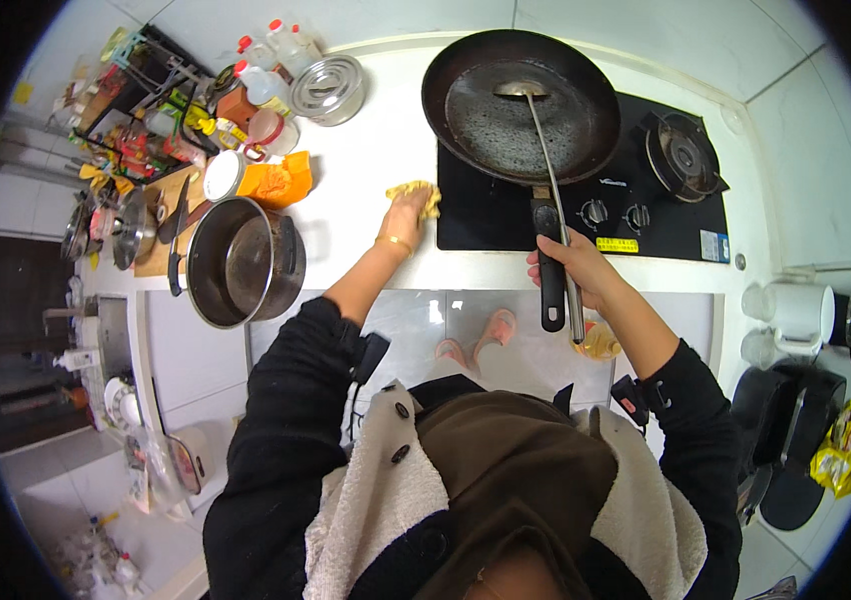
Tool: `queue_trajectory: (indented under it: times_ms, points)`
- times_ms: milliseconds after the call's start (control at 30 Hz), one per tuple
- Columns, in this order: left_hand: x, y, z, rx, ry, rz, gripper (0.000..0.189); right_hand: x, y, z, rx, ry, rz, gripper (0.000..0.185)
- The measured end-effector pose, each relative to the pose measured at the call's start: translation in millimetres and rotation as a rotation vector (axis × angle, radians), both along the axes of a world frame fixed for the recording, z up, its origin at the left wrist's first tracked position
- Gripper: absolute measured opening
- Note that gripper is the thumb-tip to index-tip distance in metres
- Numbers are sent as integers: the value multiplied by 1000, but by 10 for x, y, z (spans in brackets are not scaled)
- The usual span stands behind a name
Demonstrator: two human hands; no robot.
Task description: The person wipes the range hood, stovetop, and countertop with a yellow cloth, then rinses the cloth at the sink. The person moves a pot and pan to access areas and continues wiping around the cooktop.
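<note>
My left hand (404, 217) presses a yellow cloth (428, 196) on the white countertop (362, 165), beside the left edge of the black gas hob (478, 225). A dark wok (463, 112) stands over the hob's left burner, its inside looking wet or greasy. My right hand (583, 268) grips the wok's black handle (545, 217) together with the shaft of a long metal cooking utensil (550, 161). The utensil's wide head rests inside the wok; whether it is a ladle or a turner I cannot tell. Part of the cloth is hidden under my left fingers.
Left of my left hand stands a deep metal pot (234, 262) near the counter edge. Behind it are a cut pumpkin piece (275, 180), a knife (181, 217), a lidded steel container (328, 90) and several bottles. The right burner (684, 157) is bare. An oil bottle (596, 341) stands below.
</note>
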State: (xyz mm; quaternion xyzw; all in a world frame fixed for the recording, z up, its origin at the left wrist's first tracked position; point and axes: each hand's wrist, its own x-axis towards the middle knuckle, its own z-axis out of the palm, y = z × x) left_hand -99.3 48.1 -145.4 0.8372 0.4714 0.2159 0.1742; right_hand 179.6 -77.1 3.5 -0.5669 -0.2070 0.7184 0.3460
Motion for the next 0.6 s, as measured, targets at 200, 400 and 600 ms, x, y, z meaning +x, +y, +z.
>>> queue_trajectory:
  times_ms: [200, 400, 600]
  points:
    - [452, -51, -305, 72, 196, -99, 47, -16, -11, -44, 23, -62, -8, 23]
    - [196, -481, -331, 50, 111, -260, 44, -46, -34, -46, 29, -50, -43, 25]
    - [-156, -637, -246, -26, 37, -442, 45, -90, -41, 5, 45, -59, -38, 22]
